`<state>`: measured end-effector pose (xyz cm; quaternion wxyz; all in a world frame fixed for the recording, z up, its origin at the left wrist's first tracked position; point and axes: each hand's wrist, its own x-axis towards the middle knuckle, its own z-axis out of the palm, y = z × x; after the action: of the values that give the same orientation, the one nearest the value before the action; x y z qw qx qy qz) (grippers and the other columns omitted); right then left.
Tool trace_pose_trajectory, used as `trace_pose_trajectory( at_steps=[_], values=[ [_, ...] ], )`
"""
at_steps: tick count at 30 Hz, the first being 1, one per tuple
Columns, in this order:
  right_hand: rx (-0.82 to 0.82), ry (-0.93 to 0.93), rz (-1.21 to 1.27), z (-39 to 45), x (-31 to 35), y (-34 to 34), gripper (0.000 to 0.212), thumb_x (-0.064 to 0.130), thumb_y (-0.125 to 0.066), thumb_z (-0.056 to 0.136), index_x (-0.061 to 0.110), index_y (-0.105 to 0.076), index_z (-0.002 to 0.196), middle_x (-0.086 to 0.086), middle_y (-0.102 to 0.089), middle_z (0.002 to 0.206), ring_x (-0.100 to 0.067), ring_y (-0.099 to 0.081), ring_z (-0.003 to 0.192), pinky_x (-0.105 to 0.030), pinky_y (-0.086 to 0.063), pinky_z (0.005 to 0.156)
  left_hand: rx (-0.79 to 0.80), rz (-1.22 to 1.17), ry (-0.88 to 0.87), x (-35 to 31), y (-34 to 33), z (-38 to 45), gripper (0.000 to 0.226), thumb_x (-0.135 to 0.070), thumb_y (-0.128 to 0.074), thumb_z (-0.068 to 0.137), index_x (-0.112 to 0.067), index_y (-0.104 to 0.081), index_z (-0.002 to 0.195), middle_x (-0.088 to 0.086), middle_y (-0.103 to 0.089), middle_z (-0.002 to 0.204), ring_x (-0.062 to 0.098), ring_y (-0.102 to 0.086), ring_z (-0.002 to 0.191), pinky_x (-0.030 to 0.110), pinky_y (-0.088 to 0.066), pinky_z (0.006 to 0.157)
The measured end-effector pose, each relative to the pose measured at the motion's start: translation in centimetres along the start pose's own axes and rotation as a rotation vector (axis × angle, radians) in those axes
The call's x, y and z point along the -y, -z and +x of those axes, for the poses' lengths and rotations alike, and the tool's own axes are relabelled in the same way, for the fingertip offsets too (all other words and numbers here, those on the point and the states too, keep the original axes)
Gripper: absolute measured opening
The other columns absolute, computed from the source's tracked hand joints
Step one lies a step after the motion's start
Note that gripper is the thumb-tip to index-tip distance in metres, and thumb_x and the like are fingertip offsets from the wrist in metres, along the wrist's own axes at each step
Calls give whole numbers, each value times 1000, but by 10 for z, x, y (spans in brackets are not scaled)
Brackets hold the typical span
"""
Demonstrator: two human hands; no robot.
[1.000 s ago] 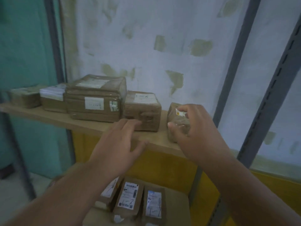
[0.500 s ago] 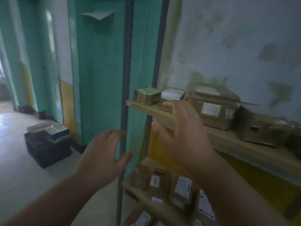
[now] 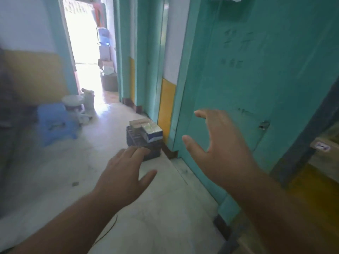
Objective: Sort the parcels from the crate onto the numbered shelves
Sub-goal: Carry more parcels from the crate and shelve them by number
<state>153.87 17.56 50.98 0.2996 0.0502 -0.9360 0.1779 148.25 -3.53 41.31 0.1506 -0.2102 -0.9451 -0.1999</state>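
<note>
Your left hand (image 3: 126, 173) and right hand (image 3: 220, 149) both hang in the air with fingers spread and slack, gripping nothing. Ahead of you the pale floor (image 3: 82, 171) runs wide and bare toward a bright doorway (image 3: 84, 43); on its left side stand a blue stool (image 3: 53, 123) and a white bucket (image 3: 72, 103), well apart from your hands. To your right the room is closed off by a teal wall (image 3: 256, 70), whose corner comes down to the floor just beyond your right thumb.

The dark crate (image 3: 141, 142) sits on the floor against the foot of that wall, beside a yellow strip of paint. Your left fingertips overlap its near lower edge in this view, though the hand is above and nearer to you, not touching it. Parcels (image 3: 146, 127) lie flat on top of the crate, their long sides running roughly along the wall, away from you; blur hides their count.

At the far right edge, a shelf (image 3: 322, 145) with a small white tag shows behind a dark upright.
</note>
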Motion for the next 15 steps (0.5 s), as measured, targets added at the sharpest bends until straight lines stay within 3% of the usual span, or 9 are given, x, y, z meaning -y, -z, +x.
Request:
trace_pose_trajectory(
  at_steps=[7, 11, 15],
  values=[
    [133, 110, 168, 136, 3, -142, 52, 49, -60, 87, 25, -52, 132, -1, -55, 126, -22, -53, 115, -33, -41, 91, 11, 116, 229, 120, -16, 79, 55, -58, -61, 87, -27, -54, 133, -2, -60, 127, 22, -56, 114, 39, -47, 93],
    [243, 179, 231, 212, 29, -223, 53, 47, -64, 90, 26, -51, 137, 0, -51, 134, -20, -47, 125, -36, -41, 100, 0, 129, 396, 194, -10, 118, 59, -58, -60, 88, -29, -51, 138, -5, -56, 132, 18, -52, 121, 36, -44, 99],
    [308, 220, 283, 275, 58, -311, 54, 49, -62, 91, 27, -48, 139, 1, -48, 137, -18, -44, 126, -38, -40, 104, -7, 152, 492, 282, -22, 152, 59, -57, -62, 86, -28, -53, 137, -4, -58, 130, 19, -55, 117, 36, -44, 96]
  ],
)
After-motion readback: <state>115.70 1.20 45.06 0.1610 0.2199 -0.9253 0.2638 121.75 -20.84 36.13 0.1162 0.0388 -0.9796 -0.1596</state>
